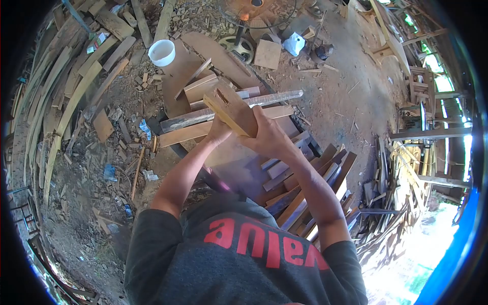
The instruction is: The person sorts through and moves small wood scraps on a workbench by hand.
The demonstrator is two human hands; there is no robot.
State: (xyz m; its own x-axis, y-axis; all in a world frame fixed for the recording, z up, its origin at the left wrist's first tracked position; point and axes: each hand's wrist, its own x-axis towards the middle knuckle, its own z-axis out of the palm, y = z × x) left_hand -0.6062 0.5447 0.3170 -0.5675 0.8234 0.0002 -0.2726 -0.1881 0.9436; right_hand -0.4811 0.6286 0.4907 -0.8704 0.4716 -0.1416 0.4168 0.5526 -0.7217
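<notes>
Both of my hands hold a short wooden board in front of my chest, above the planks. A dark narrow slot shows in its broad face, and its long edge is a lighter yellow. My left hand grips the lower left edge, fingers partly hidden by the wood. On the other side, my right hand is closed around the near end, with the thumb along the board. Just beneath lie a long grey-edged plank and a paler plank, resting across a work surface.
Stacked boards stand close to my right arm. A white bucket sits at the far left, near long timber strips. Farther off are a round glass-like tabletop and a white bag. Wood scraps litter the ground.
</notes>
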